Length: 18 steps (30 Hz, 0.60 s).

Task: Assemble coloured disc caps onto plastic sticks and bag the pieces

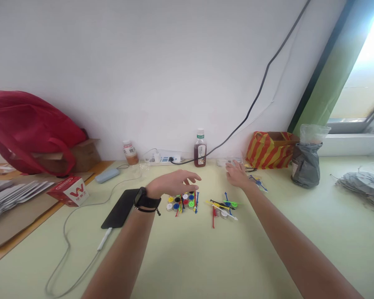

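Observation:
My left hand [178, 182], with a black watch [140, 197] on the wrist, hovers over a group of small round discs [176, 206] in white, blue, yellow, red, green and black. Its fingers are apart and loosely curved, with nothing seen in them. Thin coloured arrow-shaped pieces [197, 204] lie among the discs. My right hand [236, 174] reaches further back, fingers stretched out at a clear plastic package [226, 161], whose contents I cannot make out. Between my arms lies a looser pile of arrow pieces [221, 205] and discs. More arrow pieces [258, 182] lie beside my right wrist.
A dark bottle [200, 153], a labelled jar [130, 153] and a power strip [166, 158] stand along the wall. On the left are a black tablet [120, 209] with a cable and a red-white box [69, 191]. A striped bag [269, 151] and grey bag [306, 166] stand right.

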Available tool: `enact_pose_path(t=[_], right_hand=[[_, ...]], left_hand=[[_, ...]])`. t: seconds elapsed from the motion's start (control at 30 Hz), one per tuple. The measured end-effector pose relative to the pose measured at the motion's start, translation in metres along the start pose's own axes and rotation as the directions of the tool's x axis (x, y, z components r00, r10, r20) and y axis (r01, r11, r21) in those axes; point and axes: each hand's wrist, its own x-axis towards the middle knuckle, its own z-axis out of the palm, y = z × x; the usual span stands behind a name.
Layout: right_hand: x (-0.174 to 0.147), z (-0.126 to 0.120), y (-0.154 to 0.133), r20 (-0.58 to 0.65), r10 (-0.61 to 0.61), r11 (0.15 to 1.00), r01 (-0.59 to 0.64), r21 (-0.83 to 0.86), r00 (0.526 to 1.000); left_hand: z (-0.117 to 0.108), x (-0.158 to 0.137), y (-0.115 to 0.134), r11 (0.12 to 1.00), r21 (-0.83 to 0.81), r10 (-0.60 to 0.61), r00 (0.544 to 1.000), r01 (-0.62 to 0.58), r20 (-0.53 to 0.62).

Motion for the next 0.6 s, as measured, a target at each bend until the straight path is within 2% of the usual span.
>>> enact_pose_path(t=[0.13,0.23,0.3,0.4,0.47,0.53,0.6], right_hand=[[0.010,-0.024,0.003,-0.044,-0.024,0.997,0.027,0.072,0.999],[0.013,-0.064,0.003,-0.102,-0.029,0.988,0.044,0.145,0.994],[0.011,-0.096,-0.002,-0.134,-0.018,0.937,0.063,0.343,0.991],[-0.001,-0.140,-0.021,-0.059,-0.018,0.828,0.048,0.559,0.998],[-0.010,-0.158,-0.039,-0.028,-0.044,0.757,0.052,0.651,0.999],[-0.018,-0.166,-0.059,0.061,-0.100,0.678,0.023,0.735,0.993],[-0.022,-0.167,-0.075,0.185,-0.195,0.631,-0.022,0.775,0.963]], left_hand=[[-0.015,-0.011,-0.007,0.999,-0.034,0.041,0.998,-0.042,-0.040],[-0.025,-0.019,0.003,0.993,-0.057,0.096,0.985,-0.105,-0.144],[-0.027,-0.021,0.013,0.990,-0.061,0.108,0.966,-0.125,-0.233],[-0.019,-0.018,0.028,0.983,-0.037,0.152,0.916,-0.178,-0.372],[-0.009,-0.012,0.035,0.975,-0.032,0.187,0.884,-0.222,-0.429],[0.003,-0.004,0.037,0.967,-0.061,0.197,0.876,-0.248,-0.440],[0.013,0.003,0.035,0.960,-0.106,0.190,0.884,-0.258,-0.426]])
